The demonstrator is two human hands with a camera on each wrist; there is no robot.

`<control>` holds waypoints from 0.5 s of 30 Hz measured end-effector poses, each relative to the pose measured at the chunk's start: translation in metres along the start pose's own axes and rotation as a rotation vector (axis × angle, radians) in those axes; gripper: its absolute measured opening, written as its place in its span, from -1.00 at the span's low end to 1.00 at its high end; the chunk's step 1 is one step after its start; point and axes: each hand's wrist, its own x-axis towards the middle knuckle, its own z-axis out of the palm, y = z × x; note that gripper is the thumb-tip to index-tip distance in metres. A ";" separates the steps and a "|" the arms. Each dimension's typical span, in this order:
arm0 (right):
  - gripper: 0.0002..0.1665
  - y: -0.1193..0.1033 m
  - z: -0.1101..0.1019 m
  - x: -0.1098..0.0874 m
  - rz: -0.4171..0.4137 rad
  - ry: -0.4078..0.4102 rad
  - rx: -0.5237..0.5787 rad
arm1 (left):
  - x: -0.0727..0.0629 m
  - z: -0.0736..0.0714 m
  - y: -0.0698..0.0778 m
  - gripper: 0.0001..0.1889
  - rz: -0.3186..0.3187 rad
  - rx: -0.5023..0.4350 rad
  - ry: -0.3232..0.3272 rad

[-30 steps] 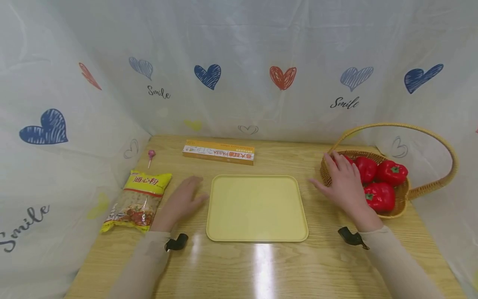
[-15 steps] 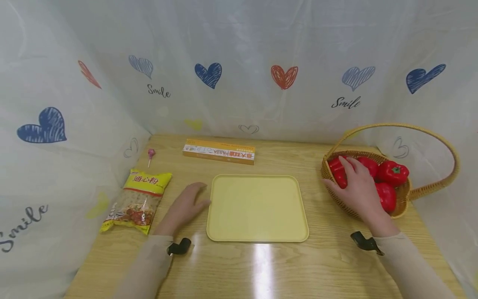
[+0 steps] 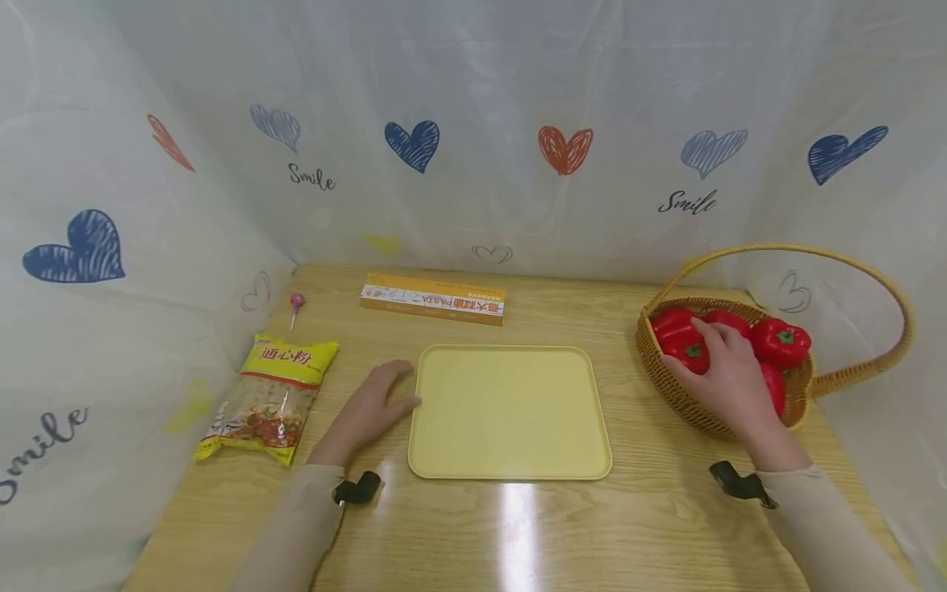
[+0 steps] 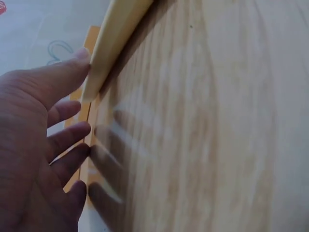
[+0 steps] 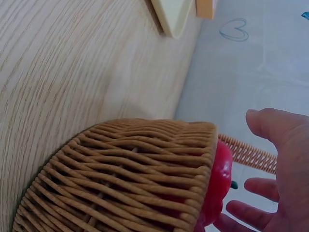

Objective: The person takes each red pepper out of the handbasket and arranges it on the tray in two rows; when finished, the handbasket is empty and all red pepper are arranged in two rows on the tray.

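My left hand (image 3: pixel 370 411) rests at the left edge of the yellow tray (image 3: pixel 510 411), fingers loosely bent and holding nothing. In the left wrist view its thumb is close to the tray rim (image 4: pixel 104 53); whether it touches, I cannot tell. Over the wicker basket (image 3: pixel 666 395) at the right hovers my right hand (image 3: pixel 732 386), fingers spread above the red bell peppers (image 3: pixel 780 341). The right wrist view shows a gap between this hand (image 5: pixel 289 164) and a pepper (image 5: pixel 219 179) behind the basket wall (image 5: pixel 120 174). Part of the peppers is hidden beneath the hand.
A yellow bag of macaroni (image 3: pixel 274 395) lies left of my left hand, with a lollipop (image 3: pixel 297 308) behind it. Toward the back lies an orange pasta box (image 3: pixel 432 300). The basket's tall handle (image 3: pixel 898 316) arches over its right side. A printed curtain (image 3: pixel 473 99) encloses the table.
My right hand has moved right, from the basket's left rim to above the peppers, uncovering the leftmost one. My left hand has shifted slightly toward the tray.
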 end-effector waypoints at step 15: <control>-0.03 0.013 0.001 0.002 0.040 -0.127 -0.013 | 0.003 0.003 -0.010 -0.31 0.075 0.045 -0.046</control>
